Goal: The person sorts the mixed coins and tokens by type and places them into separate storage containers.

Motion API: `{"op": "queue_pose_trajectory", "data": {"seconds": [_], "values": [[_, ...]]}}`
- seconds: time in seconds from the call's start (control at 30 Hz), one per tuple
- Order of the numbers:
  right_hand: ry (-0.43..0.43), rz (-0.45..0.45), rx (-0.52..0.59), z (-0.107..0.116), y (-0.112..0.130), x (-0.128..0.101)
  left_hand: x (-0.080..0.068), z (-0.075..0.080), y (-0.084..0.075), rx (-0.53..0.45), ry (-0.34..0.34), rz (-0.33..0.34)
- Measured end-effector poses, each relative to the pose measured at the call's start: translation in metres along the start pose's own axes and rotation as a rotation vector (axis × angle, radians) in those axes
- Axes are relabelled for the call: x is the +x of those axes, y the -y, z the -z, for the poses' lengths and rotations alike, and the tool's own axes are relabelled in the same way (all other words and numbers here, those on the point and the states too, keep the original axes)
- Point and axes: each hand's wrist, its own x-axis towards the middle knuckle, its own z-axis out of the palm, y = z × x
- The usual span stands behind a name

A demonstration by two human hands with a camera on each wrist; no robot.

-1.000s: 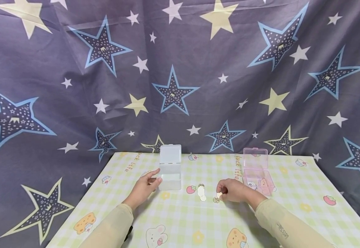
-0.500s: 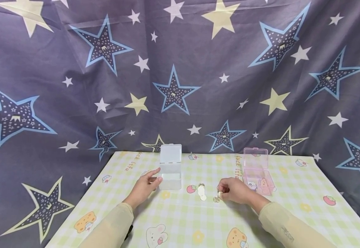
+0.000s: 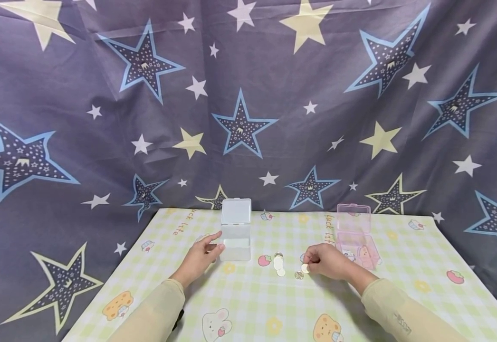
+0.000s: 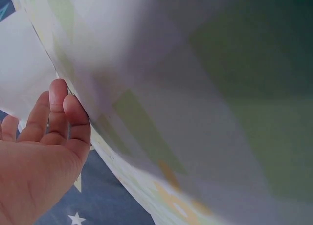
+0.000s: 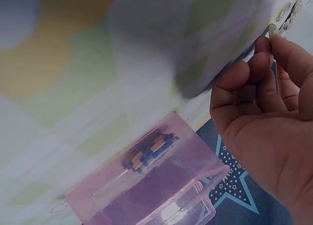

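Note:
My left hand [image 3: 198, 259] rests against the left side of a white lidded box [image 3: 235, 251], its lid raised, with thumb and fingers spread apart. In the left wrist view, the fingers [image 4: 58, 95] touch the box's white wall [image 4: 24, 63]. My right hand [image 3: 327, 261] pinches a shiny gold coin [image 3: 305, 268] between thumb and fingertips, low over the table. Close by lies another patterned coin [image 3: 299, 275]. Farther left, several overlapping coins [image 3: 278, 262] form a short row. The right wrist view shows the pinched coin [image 5: 272, 30] at the fingertips, with more coins [image 5: 289, 18] beyond.
A clear pink box [image 3: 357, 249], lid up, stands right of my right hand; in the right wrist view, blue and orange pieces [image 5: 154, 151] show inside or through it. A checked cloth [image 3: 248, 304] covers the table. Behind hangs a star-patterned curtain [image 3: 274, 118].
My right hand has drawn slightly right and up, and the coin at its fingertips shows more plainly, apart from the one on the table. The left hand stays against the white box.

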Motion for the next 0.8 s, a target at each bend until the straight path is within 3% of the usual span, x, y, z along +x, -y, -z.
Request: {"op": "queue_pose_trajectory", "data": {"seconds": [0.8], "values": [[0.01,-0.024,0.021,-0.0014,-0.0015,0.0007,-0.0003,0.0007,-0.0011,0.01,0.004,0.007]]}}
